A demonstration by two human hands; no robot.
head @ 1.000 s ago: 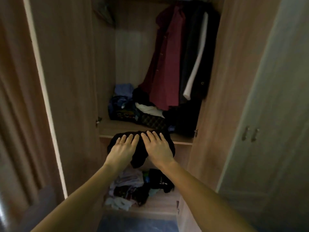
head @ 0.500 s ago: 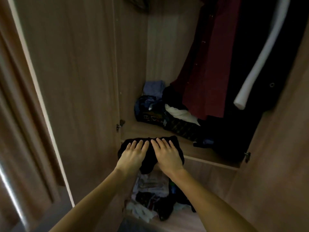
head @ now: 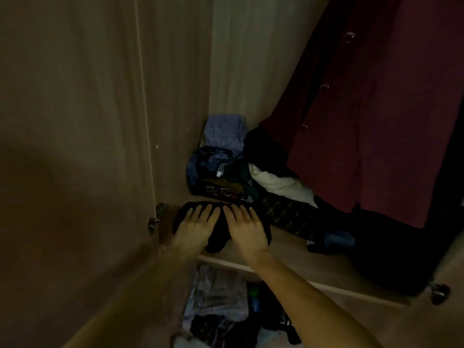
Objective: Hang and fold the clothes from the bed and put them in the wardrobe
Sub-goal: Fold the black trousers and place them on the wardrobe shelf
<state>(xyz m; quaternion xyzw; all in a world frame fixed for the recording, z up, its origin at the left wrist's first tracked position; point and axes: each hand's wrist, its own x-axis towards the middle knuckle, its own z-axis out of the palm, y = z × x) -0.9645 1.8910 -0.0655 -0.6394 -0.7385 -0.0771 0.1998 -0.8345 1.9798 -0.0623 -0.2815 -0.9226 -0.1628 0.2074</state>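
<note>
Your left hand (head: 194, 228) and right hand (head: 244, 228) press flat on the folded black garment (head: 216, 241), which lies on the wardrobe shelf (head: 288, 249) with a clothes pile (head: 221, 182) at its 12 o'clock. This piece looks nearly stowed.

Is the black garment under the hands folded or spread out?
Folded: the black garment lies as a compact bundle on the wardrobe shelf, with left hand and right hand pressing flat on top, fingers straight.
</note>
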